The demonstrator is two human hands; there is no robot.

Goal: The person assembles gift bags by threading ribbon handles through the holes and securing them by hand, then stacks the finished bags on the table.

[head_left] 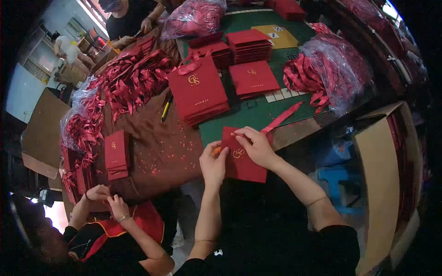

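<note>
A red paper gift bag [248, 169] with a gold printed emblem is held upright and slightly tilted in front of me. My left hand [213, 164] grips its left edge, thumb toward the front; a small orange spot shows by the fingers. At the bag's top edge, my right hand [256, 146] is closed in a pinch, its fingertips on a thin bit of ribbon. From behind that hand, a red ribbon [283, 117] trails up and right across the green mat [216, 130]. The far side of the bag is hidden.
Stacked red bags [198, 92] and a flatter stack [254, 78] stand ahead. Ribbon heaps [133, 76] lie left; a plastic-wrapped bundle [338, 69] lies right. A yellow pen [166, 109] is nearby. A co-worker's hands [108, 202] are lower left, another person's top left. A cardboard box [380, 170] stands right.
</note>
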